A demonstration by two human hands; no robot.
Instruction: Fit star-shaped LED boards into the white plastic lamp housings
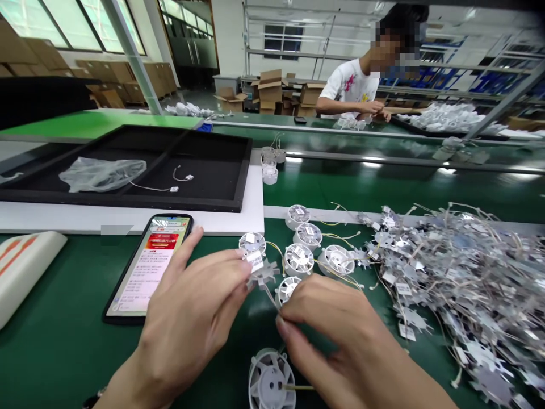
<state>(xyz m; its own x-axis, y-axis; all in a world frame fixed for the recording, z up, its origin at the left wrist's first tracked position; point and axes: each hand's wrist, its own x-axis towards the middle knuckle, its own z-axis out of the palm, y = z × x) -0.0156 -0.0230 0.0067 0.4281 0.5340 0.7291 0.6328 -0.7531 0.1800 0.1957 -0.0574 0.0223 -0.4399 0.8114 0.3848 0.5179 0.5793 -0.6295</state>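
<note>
My left hand (200,312) is closed, its thumb and fingertips pinching a star-shaped silver plate (264,275) with a white label. My right hand (340,329) pinches the thin wire (271,297) that runs down from this plate. Just below my hands a white round spoked housing (271,379) rests on the green table, a yellowish wire beside it. Past my fingertips stand several similar housings fitted with silver plates, among them one housing (298,258) near the middle and another housing (338,259) to its right. My right fingers partly cover the nearest of these.
A heap of star-shaped plates with wires (451,284) spreads over the right side. On the left lie a lit phone (151,267) and a white object with orange stripes (25,267). Behind them is a black tray (204,187) holding a plastic bag (102,173). A person (357,85) works across the table.
</note>
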